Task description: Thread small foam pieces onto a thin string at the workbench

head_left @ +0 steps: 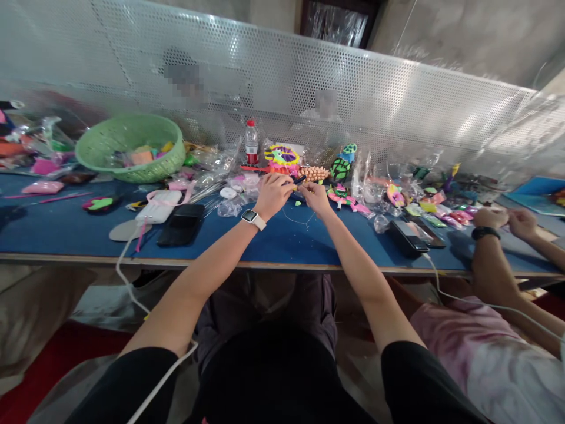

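My left hand (274,193), with a smartwatch (249,216) on its wrist, meets my right hand (315,195) over the blue tabletop. The fingers of both are pinched together. A small dark piece (300,178) shows at the fingertips; its kind and what else lies between the fingers are too small to make out. Just beyond stand a yellow-rimmed figure (281,155) with purple and green parts, a tan spiky piece (314,173) and a green-and-black turtle-like figure (341,168). A bit of light green clay (298,204) lies below my fingers.
A green basket (132,172) with colourful pieces is at the left. Nearer are a white power bank (159,206) with a cable and a black phone (180,225). A red-capped bottle (251,143) stands behind. To the right are a black device (406,238), colourful packets (454,219) and a co-worker's hands (491,218).
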A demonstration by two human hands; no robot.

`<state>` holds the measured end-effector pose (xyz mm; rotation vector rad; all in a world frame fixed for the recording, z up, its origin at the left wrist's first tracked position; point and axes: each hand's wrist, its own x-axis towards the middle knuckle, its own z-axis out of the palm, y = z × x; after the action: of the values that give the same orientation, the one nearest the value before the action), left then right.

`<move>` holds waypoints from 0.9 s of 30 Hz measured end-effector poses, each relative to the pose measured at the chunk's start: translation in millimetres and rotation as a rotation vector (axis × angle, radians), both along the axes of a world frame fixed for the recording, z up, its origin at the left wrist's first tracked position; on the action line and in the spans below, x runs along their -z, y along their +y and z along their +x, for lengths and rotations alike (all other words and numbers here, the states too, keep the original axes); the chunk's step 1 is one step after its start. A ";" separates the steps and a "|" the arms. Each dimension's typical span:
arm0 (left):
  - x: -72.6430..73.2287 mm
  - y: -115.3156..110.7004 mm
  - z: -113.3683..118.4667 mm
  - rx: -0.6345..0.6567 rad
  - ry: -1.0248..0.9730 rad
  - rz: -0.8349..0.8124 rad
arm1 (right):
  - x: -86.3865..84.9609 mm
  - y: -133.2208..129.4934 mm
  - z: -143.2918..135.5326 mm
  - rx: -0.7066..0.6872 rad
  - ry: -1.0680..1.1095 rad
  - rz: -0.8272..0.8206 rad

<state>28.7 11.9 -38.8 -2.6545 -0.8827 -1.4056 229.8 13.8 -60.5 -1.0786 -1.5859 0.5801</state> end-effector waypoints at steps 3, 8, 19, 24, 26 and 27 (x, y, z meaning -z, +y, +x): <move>2.2 5.8 -0.3 0.018 0.018 0.004 | -2.2 -3.8 -3.7 0.014 0.053 -0.013; 3.3 5.9 0.0 0.021 -0.010 -0.019 | -2.4 -5.0 -4.3 -0.020 0.055 0.022; 6.6 6.8 -2.6 -0.041 -0.026 0.002 | 1.2 -0.8 -4.0 -0.015 0.068 0.004; 10.6 10.0 -2.2 -0.071 -0.067 -0.018 | -3.7 -4.0 -2.6 0.017 0.024 0.037; 12.4 11.3 -1.3 -0.053 -0.086 -0.040 | -5.4 -6.5 -1.9 0.023 -0.023 0.066; 13.0 11.9 -0.7 -0.035 -0.097 -0.056 | -6.2 -8.1 -1.6 0.023 -0.046 0.082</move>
<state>28.0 23.9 -51.9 -2.6159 -0.9859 -1.5357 228.2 5.7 -54.4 -1.0542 -1.6212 0.4739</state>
